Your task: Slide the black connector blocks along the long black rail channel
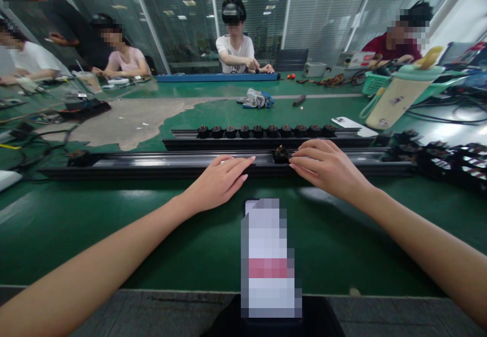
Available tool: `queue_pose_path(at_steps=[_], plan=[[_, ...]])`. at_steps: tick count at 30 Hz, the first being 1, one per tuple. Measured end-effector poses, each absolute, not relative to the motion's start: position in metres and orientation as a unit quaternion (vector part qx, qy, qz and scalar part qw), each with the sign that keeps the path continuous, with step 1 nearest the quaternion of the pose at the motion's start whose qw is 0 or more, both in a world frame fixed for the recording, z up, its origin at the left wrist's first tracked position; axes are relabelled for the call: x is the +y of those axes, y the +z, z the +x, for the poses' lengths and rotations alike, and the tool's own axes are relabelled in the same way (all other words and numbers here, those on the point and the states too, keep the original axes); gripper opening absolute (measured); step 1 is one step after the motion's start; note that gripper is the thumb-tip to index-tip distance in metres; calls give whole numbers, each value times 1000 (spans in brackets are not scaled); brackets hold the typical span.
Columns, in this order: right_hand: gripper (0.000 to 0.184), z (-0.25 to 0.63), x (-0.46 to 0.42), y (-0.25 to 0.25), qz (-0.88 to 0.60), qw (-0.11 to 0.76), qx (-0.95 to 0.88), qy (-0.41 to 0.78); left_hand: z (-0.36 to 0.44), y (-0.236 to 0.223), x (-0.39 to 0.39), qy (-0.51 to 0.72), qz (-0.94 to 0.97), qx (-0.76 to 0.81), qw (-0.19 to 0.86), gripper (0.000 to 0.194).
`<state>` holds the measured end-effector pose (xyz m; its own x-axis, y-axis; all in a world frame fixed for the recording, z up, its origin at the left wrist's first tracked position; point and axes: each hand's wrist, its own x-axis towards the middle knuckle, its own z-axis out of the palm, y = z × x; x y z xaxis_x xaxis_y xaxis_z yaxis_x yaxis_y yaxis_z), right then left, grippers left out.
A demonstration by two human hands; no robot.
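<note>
A long black rail point(178, 160) with a shiny inner channel lies crosswise before me. In its channel sits a small round black part point(281, 154) with a brownish top. My right hand point(325, 168) has its bent fingers drawn together at the right side of this part; its thumb is mostly hidden. My left hand point(216, 182) rests on the rail's near edge, left of the part, with stretched fingers and nothing held. Another dark part point(81, 158) sits at the rail's left end.
Behind it, a second black rail point(224, 144) carries a row of several similar parts. More black parts point(456, 162) are heaped at right. A phone point(266, 256) lies in front of me. Gloves point(256, 99), a tumbler point(403, 96) and a white phone point(348, 123) stand farther back. Several people sit around the green table point(152, 245).
</note>
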<state>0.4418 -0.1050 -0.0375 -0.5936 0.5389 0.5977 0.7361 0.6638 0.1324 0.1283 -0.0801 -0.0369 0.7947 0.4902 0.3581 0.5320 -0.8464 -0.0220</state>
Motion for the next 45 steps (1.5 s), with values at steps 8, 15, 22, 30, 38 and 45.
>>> queue_pose_path(at_steps=[8, 15, 22, 30, 38, 45], plan=[[17, 445, -103, -40, -365, 280, -868, -187, 129, -37, -80, -167, -945, -272, 64, 45], [18, 444, -102, -40, -362, 278, -870, -186, 128, -37, -80, -171, -945, -270, 64, 45], [18, 448, -102, -37, -366, 276, -869, -187, 127, -37, -80, -165, -946, -272, 64, 45], [17, 450, -101, -41, -367, 275, -869, -186, 128, -37, -80, -165, -945, -274, 62, 46], [24, 448, -104, -38, -362, 347, -850, -161, 128, -37, -80, -170, -946, -268, 70, 45], [40, 429, -110, -45, -362, 268, -885, -119, 129, -37, -80, -167, -945, -268, 79, 45]])
